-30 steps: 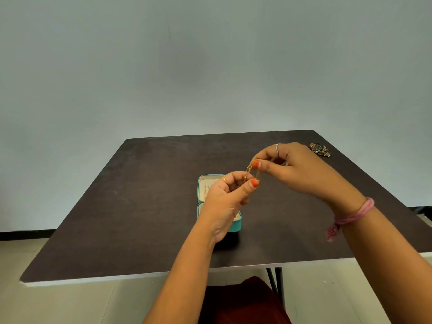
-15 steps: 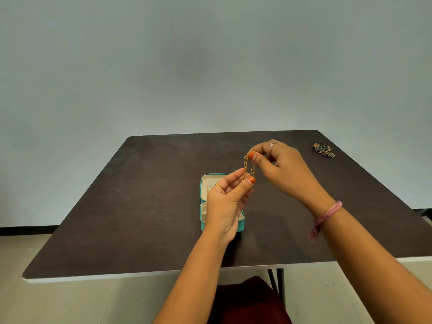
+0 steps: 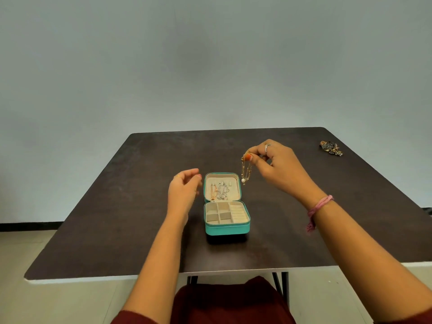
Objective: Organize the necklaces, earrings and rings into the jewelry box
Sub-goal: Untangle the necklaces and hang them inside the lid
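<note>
our left hand (image 3: 183, 191) has let go and dropped beside the jewelry box (image 3: 226, 208), fingers loosely curled, holding nothing. our right hand (image 3: 278, 168) alone pinches the gold necklace (image 3: 245, 170), dangling above the lid, ready for hanging inside.

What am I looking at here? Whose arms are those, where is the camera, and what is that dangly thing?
No machine here: a person wears a camera on the head, so you see their own two arms from above. They sit at a dark brown table. On it stands an open teal jewelry box, with chains hanging in its lid and small cream compartments below. The right hand pinches a thin gold necklace with a pearl, dangling it beside the lid. The left hand holds nothing; its fingers are loose, left of the box. A dark pile of jewelry waits at the far right corner.
</note>
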Demonstrator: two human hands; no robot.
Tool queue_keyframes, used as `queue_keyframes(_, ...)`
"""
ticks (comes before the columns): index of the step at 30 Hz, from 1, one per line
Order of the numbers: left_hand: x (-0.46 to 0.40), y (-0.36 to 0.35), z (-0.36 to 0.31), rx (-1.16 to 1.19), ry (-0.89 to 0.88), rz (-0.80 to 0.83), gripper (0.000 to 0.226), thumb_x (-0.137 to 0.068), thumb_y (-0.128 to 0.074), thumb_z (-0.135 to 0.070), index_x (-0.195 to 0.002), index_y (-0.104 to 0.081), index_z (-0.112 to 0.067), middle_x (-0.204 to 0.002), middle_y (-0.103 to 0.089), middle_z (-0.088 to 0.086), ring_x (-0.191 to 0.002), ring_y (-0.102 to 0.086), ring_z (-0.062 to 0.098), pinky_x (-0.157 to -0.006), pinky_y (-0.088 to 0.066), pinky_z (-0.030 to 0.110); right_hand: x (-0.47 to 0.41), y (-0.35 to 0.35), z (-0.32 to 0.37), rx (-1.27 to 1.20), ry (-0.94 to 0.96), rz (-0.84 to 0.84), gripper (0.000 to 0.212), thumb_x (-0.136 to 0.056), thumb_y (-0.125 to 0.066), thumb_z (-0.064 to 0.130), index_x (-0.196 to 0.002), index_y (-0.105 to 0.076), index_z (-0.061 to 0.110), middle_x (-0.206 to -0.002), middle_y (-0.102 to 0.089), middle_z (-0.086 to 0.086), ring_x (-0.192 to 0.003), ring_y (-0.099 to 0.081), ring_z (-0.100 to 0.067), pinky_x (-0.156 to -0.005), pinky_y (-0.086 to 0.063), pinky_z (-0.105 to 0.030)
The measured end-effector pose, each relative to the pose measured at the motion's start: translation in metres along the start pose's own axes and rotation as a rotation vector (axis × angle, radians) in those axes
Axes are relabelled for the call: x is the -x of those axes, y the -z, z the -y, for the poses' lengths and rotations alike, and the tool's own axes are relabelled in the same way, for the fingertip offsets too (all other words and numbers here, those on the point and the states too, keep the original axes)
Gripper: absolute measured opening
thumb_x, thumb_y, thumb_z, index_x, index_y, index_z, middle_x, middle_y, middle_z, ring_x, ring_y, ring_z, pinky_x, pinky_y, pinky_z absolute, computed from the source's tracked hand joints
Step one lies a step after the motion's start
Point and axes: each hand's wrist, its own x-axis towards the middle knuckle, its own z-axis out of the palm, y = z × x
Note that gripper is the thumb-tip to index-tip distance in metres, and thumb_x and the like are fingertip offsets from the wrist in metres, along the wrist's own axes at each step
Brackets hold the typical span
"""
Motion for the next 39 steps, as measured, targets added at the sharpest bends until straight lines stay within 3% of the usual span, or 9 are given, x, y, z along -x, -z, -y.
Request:
queue_keyframes(4,-0.006,0.003,0.042,-0.354,-0.061,-0.055,0.032,-0.093,-0.056,-0.037,-0.115,-0.062,-0.014,-0.099,-0.065,-0.005,-0.096,-0.06,0.012,-0.082,-0.045,0.026,-0.003,-0.011,-0.008,0.073,0.029,0.037,0.017,-0.096,-0.054,0.027,-0.097,-0.07,0.026,-0.095,-0.058,0.006,-0.083,-0.053,-0.01,-0.077,-0.05,-0.041)
queue_keyframes(8,-0.003,-0.006,0.048,-0.487,-0.102,-0.002,0.042,-0.091,-0.045,-0.058,-0.113,-0.062,-0.026,-0.087,-0.059,-0.019,-0.106,-0.046,0.008,-0.079,-0.042,0.03,-0.006,-0.021,-0.015,0.236,0.057,0.081,0.021,-0.097,-0.05,0.027,-0.105,-0.069,0.025,-0.101,-0.056,0.005,-0.092,-0.052,-0.012,-0.077,-0.041,-0.033)
queue_keyframes(12,-0.009,-0.01,0.049,-0.573,-0.097,0.0,0.04,-0.087,-0.05,-0.06,-0.113,-0.062,-0.031,-0.081,-0.056,-0.027,-0.101,-0.048,0.007,-0.078,-0.043,0.031,-0.009,-0.031,-0.021,0.299,0.061,0.11,0.023,-0.098,-0.047,0.028,-0.107,-0.068,0.024,-0.108,-0.058,0.003,-0.095,-0.053,-0.014,-0.075,-0.036,-0.029)
queue_keyframes(19,-0.011,-0.006,0.05,-0.541,-0.084,0.006,0.034,-0.081,-0.061,-0.048,-0.111,-0.063,-0.034,-0.084,-0.063,-0.027,-0.098,-0.06,0.008,-0.083,-0.052,0.04,-0.009,-0.047,-0.027,0.286,0.051,0.171,0.023,-0.098,-0.047,0.029,-0.108,-0.066,0.021,-0.111,-0.056,0.002,-0.095,-0.05,-0.011,-0.08,-0.046,-0.034)
queue_keyframes(25,-0.006,-0.003,0.048,-0.404,-0.103,0.033,0.033,-0.084,-0.065,-0.04,-0.116,-0.062,-0.031,-0.088,-0.066,-0.021,-0.072,-0.059,0.008,-0.072,-0.052,0.03,-0.005,-0.056,-0.028,0.33,0.081,0.211,0.028,-0.097,-0.048,0.033,-0.114,-0.065,0.018,-0.118,-0.052,0.001,-0.102,-0.049,-0.014,-0.082,-0.044,-0.033)
queue_keyframes(29,-0.007,-0.001,0.051,-0.251,-0.101,0.08,0.041,-0.084,-0.069,-0.034,-0.123,-0.06,-0.025,-0.09,-0.069,-0.015,-0.077,-0.063,0.015,-0.081,-0.057,0.04,-0.004,-0.062,-0.033,0.406,0.116,0.209,0.03,-0.097,-0.049,0.035,-0.116,-0.065,0.018,-0.123,-0.05,-0.001,-0.108,-0.046,-0.017,-0.083,-0.046,-0.036)
queue_keyframes(34,-0.004,0.003,0.051,-0.117,-0.134,0.113,0.045,-0.085,-0.071,-0.021,-0.127,-0.059,-0.015,-0.098,-0.07,-0.005,-0.077,-0.059,0.013,-0.08,-0.058,0.033,-0.009,-0.067,-0.04,0.519,0.176,0.134,0.028,-0.096,-0.052,0.032,-0.115,-0.065,0.018,-0.129,-0.05,-0.005,-0.113,-0.047,-0.024,-0.08,-0.042,-0.038)
queue_keyframes(39,-0.003,0.005,0.051,-0.068,-0.129,0.147,0.042,-0.085,-0.071,-0.017,-0.125,-0.06,-0.015,-0.099,-0.071,0.0,-0.085,-0.064,0.031,-0.08,-0.058,0.039,-0.012,-0.07,-0.045,0.552,0.243,0.09,0.019,-0.085,-0.069,0.027,-0.101,-0.07,0.017,-0.114,-0.06,-0.01,-0.092,-0.059,-0.028,-0.064,-0.046,-0.039)
